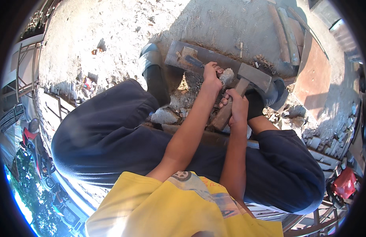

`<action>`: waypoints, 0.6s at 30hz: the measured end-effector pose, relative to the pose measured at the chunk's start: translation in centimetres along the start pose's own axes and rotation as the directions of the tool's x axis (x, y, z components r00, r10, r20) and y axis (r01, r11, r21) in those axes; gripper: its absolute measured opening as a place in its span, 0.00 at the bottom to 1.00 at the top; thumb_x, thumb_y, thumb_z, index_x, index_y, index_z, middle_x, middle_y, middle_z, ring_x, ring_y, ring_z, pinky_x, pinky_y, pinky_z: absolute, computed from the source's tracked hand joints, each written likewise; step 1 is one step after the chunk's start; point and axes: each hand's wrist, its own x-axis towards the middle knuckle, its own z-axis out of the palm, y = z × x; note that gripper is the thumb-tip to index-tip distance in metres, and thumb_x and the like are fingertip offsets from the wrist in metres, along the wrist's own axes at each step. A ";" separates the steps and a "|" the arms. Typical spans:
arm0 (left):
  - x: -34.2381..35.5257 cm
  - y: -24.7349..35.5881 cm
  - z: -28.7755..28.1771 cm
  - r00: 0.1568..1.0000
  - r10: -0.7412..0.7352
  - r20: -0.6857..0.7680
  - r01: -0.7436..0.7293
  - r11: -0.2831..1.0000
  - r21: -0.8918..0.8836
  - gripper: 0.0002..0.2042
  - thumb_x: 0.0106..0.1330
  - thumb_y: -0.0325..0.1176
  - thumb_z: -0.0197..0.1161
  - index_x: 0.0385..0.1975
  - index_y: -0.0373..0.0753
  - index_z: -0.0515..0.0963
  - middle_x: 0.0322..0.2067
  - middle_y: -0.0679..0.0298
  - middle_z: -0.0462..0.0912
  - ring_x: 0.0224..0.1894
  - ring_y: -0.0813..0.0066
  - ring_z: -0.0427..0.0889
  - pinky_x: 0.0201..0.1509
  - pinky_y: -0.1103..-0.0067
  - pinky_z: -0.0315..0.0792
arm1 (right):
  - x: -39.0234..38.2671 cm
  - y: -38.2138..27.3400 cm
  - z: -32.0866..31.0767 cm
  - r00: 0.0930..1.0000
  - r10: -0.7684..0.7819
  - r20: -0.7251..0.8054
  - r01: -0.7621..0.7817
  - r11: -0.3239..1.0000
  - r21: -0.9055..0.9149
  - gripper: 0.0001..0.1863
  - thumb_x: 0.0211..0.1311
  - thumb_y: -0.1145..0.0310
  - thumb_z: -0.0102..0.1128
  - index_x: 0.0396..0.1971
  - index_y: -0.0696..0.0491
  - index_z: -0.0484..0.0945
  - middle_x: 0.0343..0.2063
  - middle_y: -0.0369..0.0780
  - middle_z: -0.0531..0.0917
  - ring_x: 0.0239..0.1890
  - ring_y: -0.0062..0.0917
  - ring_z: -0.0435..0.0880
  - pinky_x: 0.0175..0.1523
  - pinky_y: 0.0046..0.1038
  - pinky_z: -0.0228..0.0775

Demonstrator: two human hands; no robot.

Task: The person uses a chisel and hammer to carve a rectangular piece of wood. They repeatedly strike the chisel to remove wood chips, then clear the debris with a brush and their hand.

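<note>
My left hand [211,75] is closed around a chisel [194,61], whose dark flat blade points to the far left. Its tip rests at or just above a pale cut patch [188,51] on a dark wooden beam [218,58]; contact is hard to tell. A rough pale lump [227,75] shows beside that fist, perhaps the handle's battered end. The fingers of my right hand [239,104] wrap the handle of a wooden mallet [255,77]. The mallet's blocky head is to the right of the chisel, over the beam's right part and near my right foot.
My sandalled feet [150,59] flank the work. Wood chips and a grey stone [165,116] lie between my legs. Long planks [286,35] and a brown board [312,75] lie at the far right. Rubble covers the sunlit ground at left. A red bag [344,183] is at lower right.
</note>
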 end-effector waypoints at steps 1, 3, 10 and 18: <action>0.8 0.3 -1.0 0.999 -0.027 0.030 0.027 0.999 -0.027 0.13 0.56 0.29 0.48 0.13 0.46 0.54 0.10 0.70 0.55 0.11 0.78 0.57 0.19 0.77 0.61 | 0.1 -0.1 0.0 1.000 0.000 0.011 -0.001 1.000 0.020 0.05 0.49 0.76 0.54 0.24 0.57 0.67 0.16 0.36 0.69 0.14 0.20 0.69 0.18 0.24 0.64; 0.1 -0.4 -0.3 0.997 -0.075 0.013 0.076 0.995 -0.068 0.14 0.56 0.28 0.47 0.12 0.46 0.53 0.10 0.70 0.55 0.11 0.78 0.57 0.19 0.77 0.60 | 0.4 -1.0 -0.5 1.000 -0.020 -0.008 0.020 0.999 0.033 0.05 0.50 0.76 0.54 0.25 0.56 0.67 0.17 0.36 0.69 0.14 0.19 0.68 0.18 0.24 0.64; 0.3 -1.0 0.7 0.995 -0.082 -0.055 0.070 0.978 -0.195 0.14 0.57 0.29 0.46 0.12 0.45 0.53 0.10 0.69 0.56 0.12 0.77 0.57 0.19 0.78 0.60 | -0.4 -3.7 -1.6 0.998 -0.066 -0.018 0.067 0.997 0.027 0.05 0.52 0.74 0.54 0.26 0.56 0.67 0.17 0.35 0.68 0.15 0.19 0.67 0.20 0.24 0.63; -0.1 -0.3 2.2 0.989 -0.048 -0.140 0.019 0.980 -0.199 0.11 0.57 0.28 0.45 0.14 0.44 0.54 0.11 0.69 0.57 0.13 0.77 0.58 0.22 0.78 0.61 | -1.1 -5.6 -1.5 0.955 -0.211 -0.208 0.237 0.965 0.110 0.05 0.51 0.76 0.53 0.27 0.57 0.67 0.16 0.36 0.67 0.14 0.20 0.67 0.20 0.25 0.64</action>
